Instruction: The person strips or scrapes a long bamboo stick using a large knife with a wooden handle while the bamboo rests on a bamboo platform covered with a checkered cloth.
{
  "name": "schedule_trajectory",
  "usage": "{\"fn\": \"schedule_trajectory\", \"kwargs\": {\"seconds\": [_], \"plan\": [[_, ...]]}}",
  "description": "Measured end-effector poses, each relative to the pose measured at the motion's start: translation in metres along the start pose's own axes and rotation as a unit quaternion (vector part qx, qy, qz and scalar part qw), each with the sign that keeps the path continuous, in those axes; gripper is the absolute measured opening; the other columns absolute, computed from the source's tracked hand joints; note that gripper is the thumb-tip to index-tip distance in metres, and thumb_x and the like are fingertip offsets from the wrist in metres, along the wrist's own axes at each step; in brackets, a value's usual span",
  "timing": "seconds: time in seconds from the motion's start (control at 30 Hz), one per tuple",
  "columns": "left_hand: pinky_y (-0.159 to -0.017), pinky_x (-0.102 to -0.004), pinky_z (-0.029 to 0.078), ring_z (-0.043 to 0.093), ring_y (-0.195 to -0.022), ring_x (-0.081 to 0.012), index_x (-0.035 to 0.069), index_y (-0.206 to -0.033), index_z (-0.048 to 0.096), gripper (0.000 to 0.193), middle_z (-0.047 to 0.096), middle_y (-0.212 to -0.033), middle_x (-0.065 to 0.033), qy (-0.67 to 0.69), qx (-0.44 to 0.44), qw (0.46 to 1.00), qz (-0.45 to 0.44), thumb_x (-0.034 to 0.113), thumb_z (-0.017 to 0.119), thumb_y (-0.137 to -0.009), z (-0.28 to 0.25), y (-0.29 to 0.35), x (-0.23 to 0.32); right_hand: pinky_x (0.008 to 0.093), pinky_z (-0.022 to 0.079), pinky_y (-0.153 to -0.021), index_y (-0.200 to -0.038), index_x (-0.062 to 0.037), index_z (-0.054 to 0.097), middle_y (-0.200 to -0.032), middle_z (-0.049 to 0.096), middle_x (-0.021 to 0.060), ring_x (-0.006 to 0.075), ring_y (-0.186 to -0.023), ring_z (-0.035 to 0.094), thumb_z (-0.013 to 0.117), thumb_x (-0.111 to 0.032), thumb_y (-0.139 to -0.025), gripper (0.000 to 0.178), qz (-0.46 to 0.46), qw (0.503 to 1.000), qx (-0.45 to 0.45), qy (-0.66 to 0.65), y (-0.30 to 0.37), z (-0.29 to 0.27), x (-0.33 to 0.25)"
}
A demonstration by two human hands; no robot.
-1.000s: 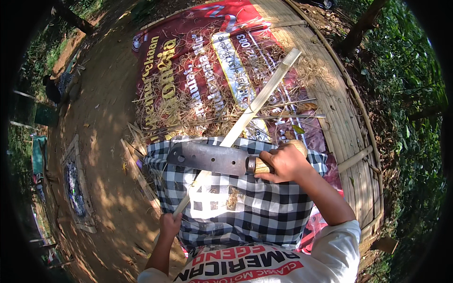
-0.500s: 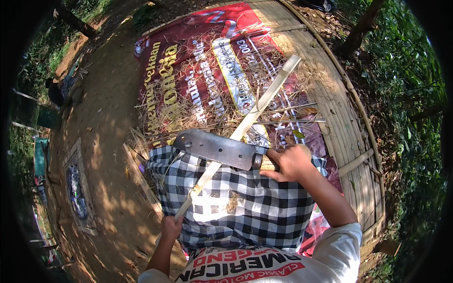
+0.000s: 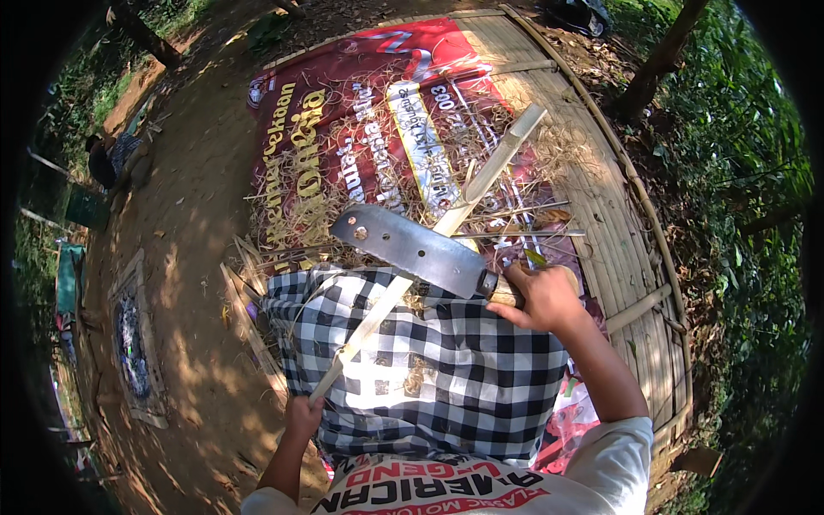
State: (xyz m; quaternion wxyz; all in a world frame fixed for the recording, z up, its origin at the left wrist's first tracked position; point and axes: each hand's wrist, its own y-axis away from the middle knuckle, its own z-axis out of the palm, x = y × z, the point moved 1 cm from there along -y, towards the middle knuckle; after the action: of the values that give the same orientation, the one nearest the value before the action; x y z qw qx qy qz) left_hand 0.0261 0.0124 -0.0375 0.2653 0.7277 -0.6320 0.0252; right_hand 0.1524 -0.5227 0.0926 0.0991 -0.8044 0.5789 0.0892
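My right hand is wrapped round the wooden handle of a machete with a broad dark blade. The blade lies across a pale bamboo strip, over its middle stretch, its tip pointing to the upper left. In my left hand is the near end of the strip, which slants away to the upper right over my lap. A thin sliver stands up from the strip beyond the blade. Black-and-white checked cloth covers my lap beneath both.
A red printed banner strewn with curly shavings lies ahead on a bamboo-slat platform. Bamboo pieces rest at my left. Farther left on the dirt ground are a framed patch and a seated person. Dense plants border the right.
The machete has slid away from me along the strip, and its blade has tilted, tip higher and handle slightly right. My left hand keeps its hold, with little shift.
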Motion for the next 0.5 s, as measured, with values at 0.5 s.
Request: {"fn": "schedule_trajectory", "kwargs": {"seconds": [0.5], "plan": [[-0.059, -0.0533, 0.047, 0.058, -0.059, -0.0474, -0.005, -0.059, 0.061, 0.056, 0.055, -0.057, -0.0271, -0.055, 0.050, 0.996, 0.053, 0.046, 0.065, -0.082, -0.006, 0.001, 0.003, 0.0437, 0.051, -0.059, -0.096, -0.0035, 0.064, -0.058, 0.061, 0.0165, 0.0365, -0.059, 0.064, 0.061, -0.064, -0.081, 0.062, 0.034, 0.999, -0.008, -0.002, 0.001, 0.002, 0.020]]}}
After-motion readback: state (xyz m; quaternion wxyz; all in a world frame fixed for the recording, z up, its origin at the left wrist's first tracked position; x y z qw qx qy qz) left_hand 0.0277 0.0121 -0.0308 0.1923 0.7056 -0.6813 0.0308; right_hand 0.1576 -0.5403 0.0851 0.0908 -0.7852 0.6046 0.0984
